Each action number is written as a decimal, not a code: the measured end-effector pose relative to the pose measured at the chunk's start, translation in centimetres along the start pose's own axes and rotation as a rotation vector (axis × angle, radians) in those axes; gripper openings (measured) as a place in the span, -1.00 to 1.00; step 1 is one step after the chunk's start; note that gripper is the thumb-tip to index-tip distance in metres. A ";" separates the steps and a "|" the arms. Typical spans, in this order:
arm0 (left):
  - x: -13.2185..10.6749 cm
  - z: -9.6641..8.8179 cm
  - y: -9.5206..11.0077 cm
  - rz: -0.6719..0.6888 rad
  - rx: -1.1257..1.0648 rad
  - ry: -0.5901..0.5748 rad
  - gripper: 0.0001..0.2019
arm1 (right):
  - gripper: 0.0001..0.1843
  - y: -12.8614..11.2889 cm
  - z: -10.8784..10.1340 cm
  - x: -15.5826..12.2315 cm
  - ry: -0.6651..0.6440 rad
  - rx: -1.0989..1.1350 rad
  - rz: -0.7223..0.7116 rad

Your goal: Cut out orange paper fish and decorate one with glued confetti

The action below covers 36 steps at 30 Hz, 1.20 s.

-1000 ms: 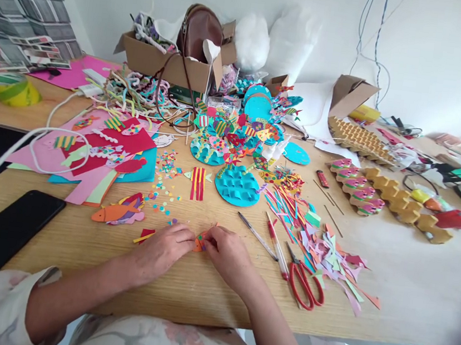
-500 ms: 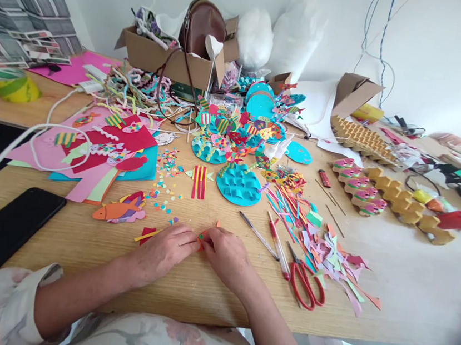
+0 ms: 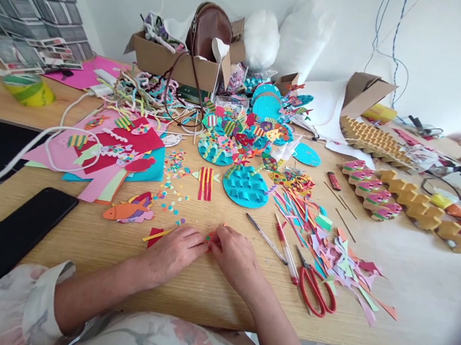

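Between my fingertips at the table's near middle is a small orange paper cutout (image 3: 208, 239) with a green dot; most of it is hidden. My left hand (image 3: 174, 252) presses its left side, fingers together and low on the wood. From the other side, my right hand (image 3: 237, 255) pinches it with thumb and fingers. Beside my left hand lie a red paper piece (image 3: 154, 234) and a yellow strip. Orange and purple paper fish (image 3: 127, 210) lie farther left. A striped paper fish (image 3: 205, 183) and a woven blue paper oval (image 3: 245, 188) lie beyond my hands.
Red-handled scissors (image 3: 317, 289) and two pens (image 3: 266, 238) lie right of my right hand, near paper scraps (image 3: 349, 260). Confetti dots (image 3: 171, 194) are scattered ahead. A black phone (image 3: 16, 236) lies left. Egg-carton strips (image 3: 416, 201) stand at right, and a cardboard box (image 3: 176, 68) is behind.
The view has shifted slightly, so things appear farther right. My right fingers have moved a little over the orange cutout; both hands stay at it.
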State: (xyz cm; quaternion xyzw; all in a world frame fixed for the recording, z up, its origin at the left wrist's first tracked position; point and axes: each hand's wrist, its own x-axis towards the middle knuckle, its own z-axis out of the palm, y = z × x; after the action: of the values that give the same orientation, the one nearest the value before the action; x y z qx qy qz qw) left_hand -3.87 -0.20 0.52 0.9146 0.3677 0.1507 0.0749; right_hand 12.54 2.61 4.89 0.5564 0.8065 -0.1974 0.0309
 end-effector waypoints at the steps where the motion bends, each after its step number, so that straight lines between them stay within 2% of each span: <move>1: 0.0 0.0 0.0 0.001 0.001 0.000 -0.79 | -0.86 0.1 0.0 0.0 0.004 0.006 -0.001; 7: -0.1 -0.2 -0.1 0.016 -0.016 0.003 -0.79 | -0.85 0.7 -0.5 -0.4 0.052 0.035 -0.002; 13: -0.2 -0.4 0.0 -0.008 -0.083 -0.013 -0.80 | -0.79 0.6 -0.2 -0.6 0.052 0.149 -0.096; 19: -0.3 -0.5 0.1 -0.004 -0.072 -0.012 -0.80 | -0.77 0.3 0.6 -0.1 0.037 0.161 -0.095; 29: -0.4 -0.2 0.0 0.006 -0.058 -0.002 -0.78 | -0.79 1.0 0.1 -0.2 0.066 0.206 -0.101; 36: -0.4 -0.3 0.0 0.007 -0.062 -0.008 -0.80 | -0.78 0.6 0.6 -0.1 0.054 0.205 -0.101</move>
State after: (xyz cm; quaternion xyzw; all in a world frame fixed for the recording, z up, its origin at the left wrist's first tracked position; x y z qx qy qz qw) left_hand -4.22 -0.43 0.69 0.9137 0.3593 0.1584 0.1043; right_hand 13.04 2.54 4.16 0.5205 0.8097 -0.2649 -0.0578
